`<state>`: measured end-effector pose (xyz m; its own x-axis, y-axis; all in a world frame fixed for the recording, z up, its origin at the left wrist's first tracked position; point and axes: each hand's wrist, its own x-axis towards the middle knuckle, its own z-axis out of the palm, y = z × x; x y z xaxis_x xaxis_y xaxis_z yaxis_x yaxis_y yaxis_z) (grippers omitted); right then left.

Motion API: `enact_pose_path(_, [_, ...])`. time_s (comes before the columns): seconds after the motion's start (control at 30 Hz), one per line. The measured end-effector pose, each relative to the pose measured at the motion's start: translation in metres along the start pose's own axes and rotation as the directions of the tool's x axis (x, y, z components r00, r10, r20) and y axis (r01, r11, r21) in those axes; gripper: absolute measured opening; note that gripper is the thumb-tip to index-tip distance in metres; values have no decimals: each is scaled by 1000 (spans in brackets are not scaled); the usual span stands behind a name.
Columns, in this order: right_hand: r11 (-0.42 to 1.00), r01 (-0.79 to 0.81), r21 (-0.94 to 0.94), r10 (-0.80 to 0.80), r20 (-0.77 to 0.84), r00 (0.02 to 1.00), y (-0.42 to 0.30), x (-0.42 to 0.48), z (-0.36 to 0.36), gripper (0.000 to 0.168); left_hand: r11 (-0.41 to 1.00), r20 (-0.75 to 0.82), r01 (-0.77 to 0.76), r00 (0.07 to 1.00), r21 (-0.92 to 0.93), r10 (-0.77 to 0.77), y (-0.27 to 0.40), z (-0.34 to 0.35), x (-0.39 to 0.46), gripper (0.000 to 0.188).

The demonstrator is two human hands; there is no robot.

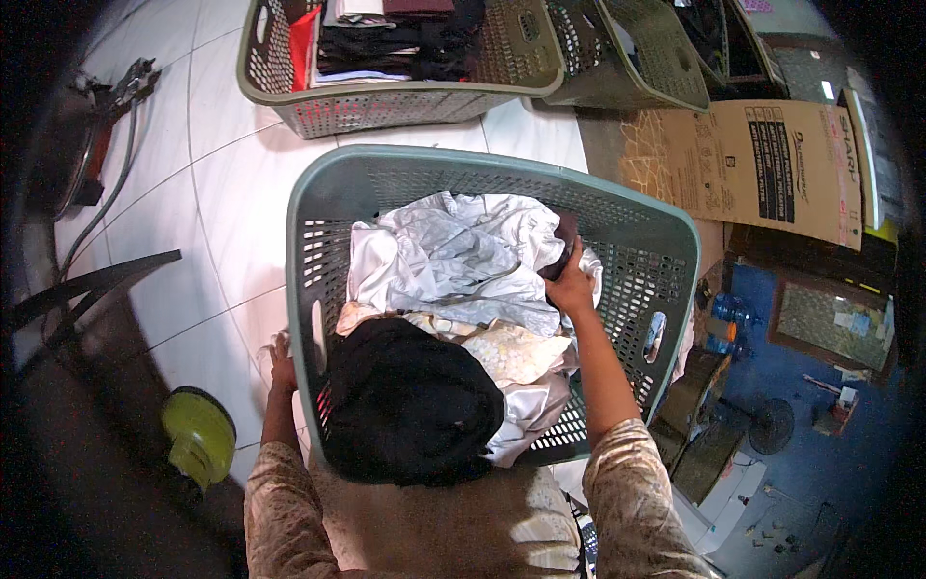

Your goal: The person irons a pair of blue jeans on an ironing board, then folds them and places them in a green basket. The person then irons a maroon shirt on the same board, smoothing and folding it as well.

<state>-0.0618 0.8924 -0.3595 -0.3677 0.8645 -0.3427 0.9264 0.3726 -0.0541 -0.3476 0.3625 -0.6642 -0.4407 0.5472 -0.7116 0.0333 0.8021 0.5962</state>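
Note:
Before me stands a grey-green perforated plastic laundry basket [492, 155] with clothes inside. My right hand [573, 286] reaches into its right side, thumb and fingers around a dark maroon cloth [561, 250]. Shiny white satin fabric [463, 246] lies crumpled just left of that hand. Nearer to me are a pale yellow floral cloth [517, 351] and a large bundle of black fabric [412, 402], which covers part of the pile. My left hand [282, 362] is outside the basket's left wall, fingers spread and holding nothing; whether it touches the wall or floor is unclear.
Beyond stands another plastic basket [391, 108] with folded clothes [394, 51]; a third basket [651, 72] is beside it. A cardboard box [767, 166] is at right. On the left are a green gas cylinder [197, 434] and a hose [119, 174] over white floor tiles [173, 289].

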Motion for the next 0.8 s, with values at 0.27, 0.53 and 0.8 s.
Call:
enact_pose_path(0.27, [904,426,29,-427,92,900,-82,-147,-110,29,997,-185,19,982,-81,-34,23,15,-15,20])
enact_pose_path(0.53, [887,443,132,-455,70,888,-72,-224,-149,39,926,-656,-226,754,-301,-29,117,-119,-211,25])
enact_pose_path(0.8, [775,120,621,29,-224,974,-32,-247,-273,44,869,-413,-389,877,-305,247,398,-133,-389,21])
